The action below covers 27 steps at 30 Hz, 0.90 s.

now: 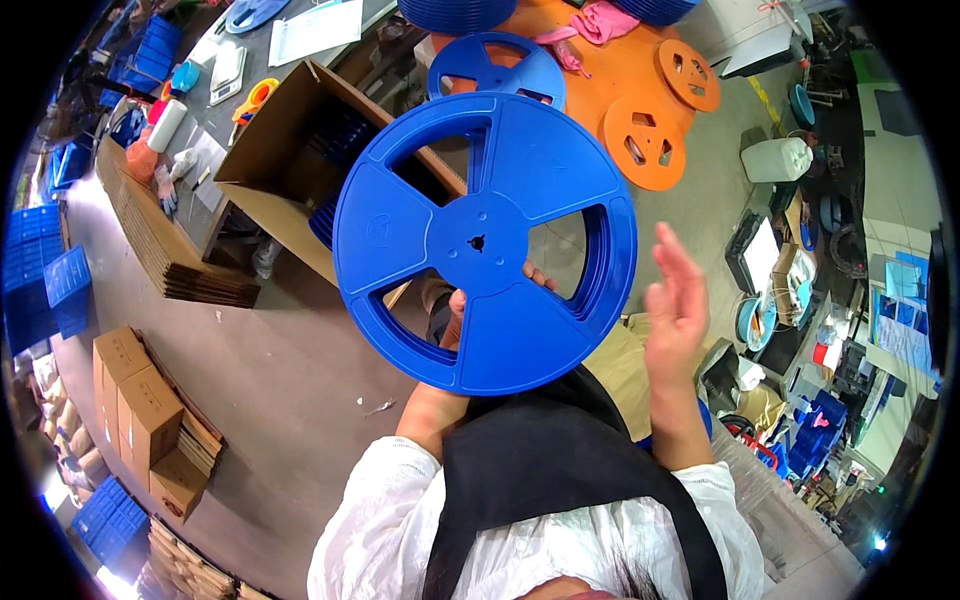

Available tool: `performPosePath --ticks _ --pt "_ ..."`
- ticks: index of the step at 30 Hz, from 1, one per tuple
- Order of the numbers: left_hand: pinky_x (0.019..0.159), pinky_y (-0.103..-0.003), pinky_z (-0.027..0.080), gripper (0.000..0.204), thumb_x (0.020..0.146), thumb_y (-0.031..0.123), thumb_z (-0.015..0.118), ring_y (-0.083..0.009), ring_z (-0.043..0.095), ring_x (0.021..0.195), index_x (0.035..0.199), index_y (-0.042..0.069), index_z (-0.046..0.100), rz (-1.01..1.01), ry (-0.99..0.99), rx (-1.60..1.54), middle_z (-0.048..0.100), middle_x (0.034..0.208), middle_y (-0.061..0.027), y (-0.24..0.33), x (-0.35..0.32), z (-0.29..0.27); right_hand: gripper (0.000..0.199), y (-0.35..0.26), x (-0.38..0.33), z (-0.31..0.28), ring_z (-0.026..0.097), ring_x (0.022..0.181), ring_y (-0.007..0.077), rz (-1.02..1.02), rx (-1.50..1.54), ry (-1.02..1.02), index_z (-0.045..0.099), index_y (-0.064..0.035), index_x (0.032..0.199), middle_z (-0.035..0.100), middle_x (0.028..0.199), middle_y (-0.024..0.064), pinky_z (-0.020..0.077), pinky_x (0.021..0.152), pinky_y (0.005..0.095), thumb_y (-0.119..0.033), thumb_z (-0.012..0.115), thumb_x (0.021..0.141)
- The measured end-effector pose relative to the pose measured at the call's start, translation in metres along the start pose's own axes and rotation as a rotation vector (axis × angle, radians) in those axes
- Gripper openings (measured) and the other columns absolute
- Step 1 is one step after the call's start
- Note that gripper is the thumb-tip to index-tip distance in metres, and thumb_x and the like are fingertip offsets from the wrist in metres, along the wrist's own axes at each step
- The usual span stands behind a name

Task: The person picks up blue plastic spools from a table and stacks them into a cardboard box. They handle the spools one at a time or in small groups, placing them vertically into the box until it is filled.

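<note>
A stack of blue plastic reels is held up in front of me, its round faces lined up. Each has three wide cutouts and a small centre hole. My left hand grips the stack from below; parts of its fingers show through the cutouts, the rest is hidden. Off the stack's right rim, my right hand is raised with its fingers stretched out, holding nothing. An open cardboard box beyond the stack to the left contains more blue reels.
An orange round table ahead bears another blue reel, orange discs and a pink cloth. Flattened cardboard leans at the left, near closed cartons. A white jug stands on the right.
</note>
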State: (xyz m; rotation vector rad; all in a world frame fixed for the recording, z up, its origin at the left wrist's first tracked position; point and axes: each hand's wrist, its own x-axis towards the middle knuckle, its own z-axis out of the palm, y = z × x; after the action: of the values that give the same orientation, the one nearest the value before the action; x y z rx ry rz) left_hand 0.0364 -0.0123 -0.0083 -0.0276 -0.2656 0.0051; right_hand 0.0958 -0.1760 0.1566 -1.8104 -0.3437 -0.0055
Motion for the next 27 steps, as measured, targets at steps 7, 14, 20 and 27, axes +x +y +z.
performPosePath --ticks 7,14,20,27 --pt "0.110 -0.051 0.035 0.073 0.085 0.054 0.063 -0.0323 0.051 0.119 0.137 0.008 0.041 -0.020 0.124 -0.138 0.052 0.127 -0.0151 0.007 0.003 0.008 0.043 0.036 -0.010 -0.020 0.043 0.131 0.0240 0.381 0.278 0.143 0.045 -0.0015 0.136 0.048 0.139 0.0151 0.0334 0.108 0.0396 -0.020 0.051 0.097" --pt "0.111 -0.049 0.034 0.067 0.091 0.052 0.055 -0.0313 0.051 0.118 0.139 0.008 0.040 -0.025 0.255 -0.099 0.053 0.125 -0.0155 0.017 0.001 0.008 0.053 0.048 -0.012 0.011 0.041 0.131 0.0251 0.446 0.406 -0.018 0.036 -0.0003 0.142 0.041 0.143 0.0150 0.0324 0.109 0.0395 -0.025 0.051 0.098" --pt "0.109 -0.048 0.036 0.063 0.092 0.050 0.054 -0.0307 0.052 0.117 0.136 0.006 0.043 0.043 0.429 -0.024 0.053 0.128 -0.0146 0.042 -0.006 0.024 0.058 0.058 0.001 0.037 0.041 0.131 0.0237 0.475 0.451 -0.158 0.034 0.0006 0.143 0.041 0.144 0.0141 0.0318 0.109 0.0375 -0.029 0.052 0.097" --pt "0.097 -0.036 0.046 0.045 0.090 0.023 0.062 -0.0213 0.055 0.115 0.130 0.007 0.050 0.142 1.011 0.237 0.057 0.126 -0.0088 0.138 -0.077 -0.020 0.051 0.101 -0.019 0.071 0.048 0.125 0.0229 0.843 0.287 -0.422 0.042 -0.0029 0.139 0.047 0.140 0.0107 0.0390 0.101 0.0348 -0.032 0.051 0.098"
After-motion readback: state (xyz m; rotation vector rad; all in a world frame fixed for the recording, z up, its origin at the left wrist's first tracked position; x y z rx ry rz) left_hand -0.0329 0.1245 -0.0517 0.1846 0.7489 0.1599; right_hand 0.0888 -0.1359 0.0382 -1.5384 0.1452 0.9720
